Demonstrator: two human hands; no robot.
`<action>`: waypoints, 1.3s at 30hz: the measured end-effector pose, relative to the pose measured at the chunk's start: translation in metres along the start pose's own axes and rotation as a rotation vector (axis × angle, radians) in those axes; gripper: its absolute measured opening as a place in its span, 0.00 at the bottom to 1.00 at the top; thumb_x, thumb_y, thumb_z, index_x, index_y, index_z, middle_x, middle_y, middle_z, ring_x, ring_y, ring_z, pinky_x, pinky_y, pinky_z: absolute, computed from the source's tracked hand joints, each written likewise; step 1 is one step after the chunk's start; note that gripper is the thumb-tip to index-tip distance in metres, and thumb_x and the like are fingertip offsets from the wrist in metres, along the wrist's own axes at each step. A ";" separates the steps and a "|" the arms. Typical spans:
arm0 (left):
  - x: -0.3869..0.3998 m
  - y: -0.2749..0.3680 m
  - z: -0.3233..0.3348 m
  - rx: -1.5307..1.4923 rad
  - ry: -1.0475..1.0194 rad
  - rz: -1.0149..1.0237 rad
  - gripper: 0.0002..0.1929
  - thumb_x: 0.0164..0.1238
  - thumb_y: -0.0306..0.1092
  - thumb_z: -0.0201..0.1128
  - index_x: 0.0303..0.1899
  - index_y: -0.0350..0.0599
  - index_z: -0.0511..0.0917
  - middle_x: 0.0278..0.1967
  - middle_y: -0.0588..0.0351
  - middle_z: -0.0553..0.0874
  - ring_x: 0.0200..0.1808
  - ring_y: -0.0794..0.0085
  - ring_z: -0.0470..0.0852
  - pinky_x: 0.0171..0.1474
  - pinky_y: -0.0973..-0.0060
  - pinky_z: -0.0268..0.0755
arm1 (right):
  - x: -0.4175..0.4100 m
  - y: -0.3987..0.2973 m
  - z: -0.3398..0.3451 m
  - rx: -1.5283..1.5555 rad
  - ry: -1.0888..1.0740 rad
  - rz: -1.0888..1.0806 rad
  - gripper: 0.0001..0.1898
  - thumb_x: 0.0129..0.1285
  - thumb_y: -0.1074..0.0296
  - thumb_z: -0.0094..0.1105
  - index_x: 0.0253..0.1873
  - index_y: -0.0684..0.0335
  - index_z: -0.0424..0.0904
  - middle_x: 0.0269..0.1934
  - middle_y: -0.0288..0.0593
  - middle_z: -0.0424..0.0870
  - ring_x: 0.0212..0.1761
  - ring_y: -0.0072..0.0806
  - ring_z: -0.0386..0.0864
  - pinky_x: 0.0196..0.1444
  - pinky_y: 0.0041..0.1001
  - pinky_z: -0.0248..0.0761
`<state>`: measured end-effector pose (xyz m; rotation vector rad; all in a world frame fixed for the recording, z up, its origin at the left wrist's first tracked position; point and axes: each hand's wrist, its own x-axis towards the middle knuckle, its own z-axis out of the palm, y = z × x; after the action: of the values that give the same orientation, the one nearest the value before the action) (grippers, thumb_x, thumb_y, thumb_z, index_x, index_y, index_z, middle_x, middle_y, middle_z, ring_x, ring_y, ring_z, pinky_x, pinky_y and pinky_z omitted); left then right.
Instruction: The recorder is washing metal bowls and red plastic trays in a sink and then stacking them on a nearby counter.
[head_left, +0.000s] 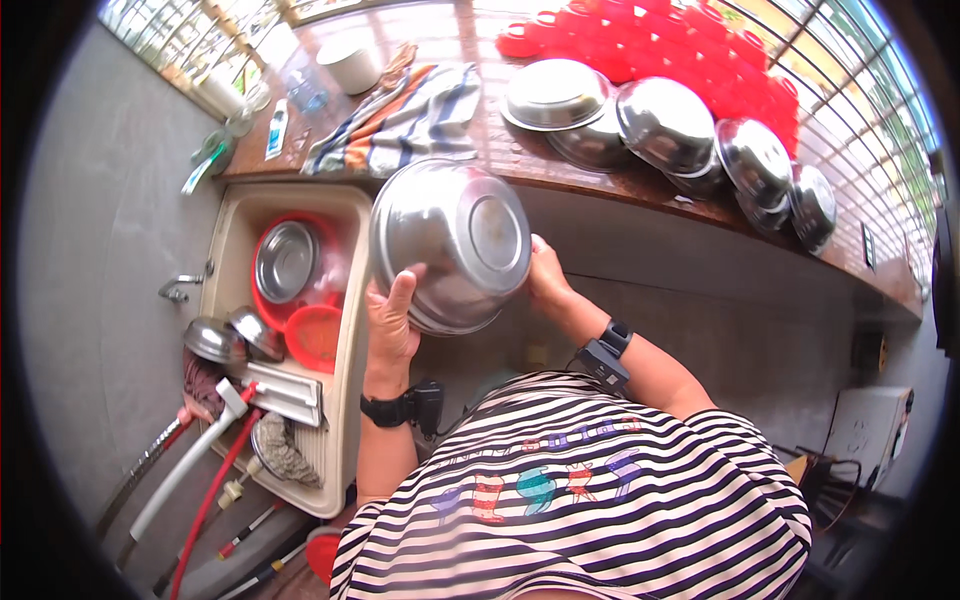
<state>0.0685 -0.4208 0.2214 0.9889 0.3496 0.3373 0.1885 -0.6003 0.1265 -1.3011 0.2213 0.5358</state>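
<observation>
Tilted on its side in front of me is a large stainless steel bowl (450, 240), its ringed base facing right. My left hand (394, 322) grips it at the lower left, thumb lying on the outer wall. At its right edge, my right hand (546, 271) holds on too, with most fingers hidden behind the metal. The bowl is between the counter (540, 176) and my body, just right of the beige sink (352, 315). In that sink, a red basin (262, 300) holds a smaller metal bowl (286, 261), beside a red bowl or strainer (313, 337).
Several upturned metal bowls (664, 124) line the counter, with a red perforated rack or mat (637, 37) behind them. A striped towel (412, 112), toothpaste-like tube (277, 131) and white pot (349, 66) sit farther left. A tap (180, 286) juts from the wall; mop handles (180, 472) lean beside the sink.
</observation>
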 end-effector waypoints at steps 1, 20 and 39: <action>0.003 -0.002 -0.008 0.003 -0.016 -0.034 0.28 0.60 0.40 0.72 0.57 0.36 0.72 0.46 0.51 0.82 0.46 0.68 0.82 0.50 0.68 0.79 | 0.001 0.003 -0.003 0.024 0.002 -0.026 0.06 0.69 0.67 0.51 0.45 0.62 0.74 0.30 0.35 0.78 0.28 0.19 0.74 0.27 0.21 0.67; 0.047 -0.061 0.074 -0.067 -0.483 -0.359 0.39 0.63 0.65 0.56 0.59 0.34 0.70 0.50 0.51 0.82 0.47 0.66 0.83 0.50 0.66 0.79 | -0.089 -0.076 -0.142 0.305 0.123 -0.172 0.10 0.74 0.60 0.48 0.47 0.60 0.73 0.28 0.27 0.75 0.21 0.10 0.65 0.22 0.13 0.60; 0.018 -0.152 0.255 -0.273 -0.310 -0.333 0.32 0.72 0.61 0.48 0.63 0.43 0.69 0.60 0.55 0.77 0.62 0.67 0.73 0.66 0.66 0.65 | -0.181 -0.192 -0.511 0.653 0.667 -0.676 0.04 0.71 0.70 0.52 0.45 0.59 0.75 0.30 0.26 0.80 0.19 0.05 0.65 0.17 0.08 0.58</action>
<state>0.2129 -0.6807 0.2170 0.6863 0.1746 -0.0714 0.1991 -1.1646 0.2349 -0.7897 0.4380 -0.5349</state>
